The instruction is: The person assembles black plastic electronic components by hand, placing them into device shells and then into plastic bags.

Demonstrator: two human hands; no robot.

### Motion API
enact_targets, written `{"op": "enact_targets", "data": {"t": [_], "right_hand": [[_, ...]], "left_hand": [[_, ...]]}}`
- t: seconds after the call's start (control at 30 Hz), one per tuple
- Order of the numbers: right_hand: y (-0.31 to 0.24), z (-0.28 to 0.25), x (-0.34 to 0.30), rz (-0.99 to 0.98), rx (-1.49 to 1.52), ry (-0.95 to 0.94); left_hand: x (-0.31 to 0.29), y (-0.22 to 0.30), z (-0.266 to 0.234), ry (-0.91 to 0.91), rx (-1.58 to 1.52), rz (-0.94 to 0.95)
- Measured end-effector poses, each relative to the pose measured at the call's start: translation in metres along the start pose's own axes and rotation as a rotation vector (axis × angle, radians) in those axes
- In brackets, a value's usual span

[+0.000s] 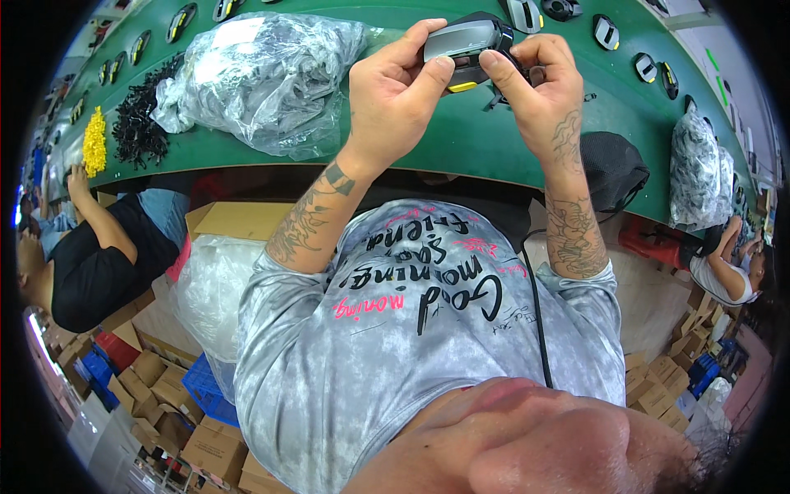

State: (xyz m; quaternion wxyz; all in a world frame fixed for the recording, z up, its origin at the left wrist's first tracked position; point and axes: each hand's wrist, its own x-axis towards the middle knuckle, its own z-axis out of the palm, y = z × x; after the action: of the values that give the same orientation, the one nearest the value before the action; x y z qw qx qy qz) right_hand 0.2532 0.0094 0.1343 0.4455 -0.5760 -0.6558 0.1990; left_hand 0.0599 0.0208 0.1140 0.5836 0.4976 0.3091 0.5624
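Both hands hold a grey-and-black plastic device with a yellow edge piece [459, 39] above the green table. My left hand [392, 97] is closed on its left end, with the thumb on the front and the fingers behind. My right hand [539, 92] is closed on its right end, its thumb pressed against the dark middle part. Some small dark pieces show around the right fingers, but I cannot make out what they are. To the left of my left hand lies a large clear plastic bag [263, 82] of grey parts.
The green table [395, 152] carries a pile of black pieces [146, 115], a pile of yellow pieces [95, 142] and several similar devices [606, 31] farther off. A black mesh bag [613, 169] and another plastic bag [699, 169] lie right. Co-workers sit both sides; cardboard boxes [216, 449] stand behind.
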Motion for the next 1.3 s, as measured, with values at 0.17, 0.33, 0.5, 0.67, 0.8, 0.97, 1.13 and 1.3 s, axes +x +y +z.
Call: {"op": "enact_targets", "data": {"t": [0.17,0.33,0.5,0.67,0.8,0.97,1.13,1.3], "right_hand": [[0.005,0.005,0.009,0.187,0.579,-0.139],[0.019,0.011,0.006,0.182,0.466,-0.074],[0.018,0.008,0.005,0.159,0.471,-0.105],[0.021,-0.001,0.004,0.184,0.872,-0.161],[0.025,0.003,0.002,0.276,0.970,-0.111],[0.028,0.003,0.005,0.239,0.940,-0.117],[0.033,0.006,0.005,0.153,0.897,-0.154],[0.026,0.010,0.000,0.285,0.902,-0.032]], "left_hand": [[-0.003,-0.003,0.006,-0.034,0.025,0.046],[-0.001,0.001,0.006,-0.048,0.196,-0.002],[0.003,0.002,0.003,-0.034,0.061,-0.074],[0.023,0.001,-0.007,-0.118,-0.084,-0.165],[0.023,-0.002,-0.006,-0.143,0.028,-0.132],[0.021,-0.005,-0.005,-0.128,-0.011,-0.098],[0.012,0.001,0.008,-0.052,-0.056,-0.064],[0.005,-0.003,0.009,-0.098,0.298,0.022]]}}
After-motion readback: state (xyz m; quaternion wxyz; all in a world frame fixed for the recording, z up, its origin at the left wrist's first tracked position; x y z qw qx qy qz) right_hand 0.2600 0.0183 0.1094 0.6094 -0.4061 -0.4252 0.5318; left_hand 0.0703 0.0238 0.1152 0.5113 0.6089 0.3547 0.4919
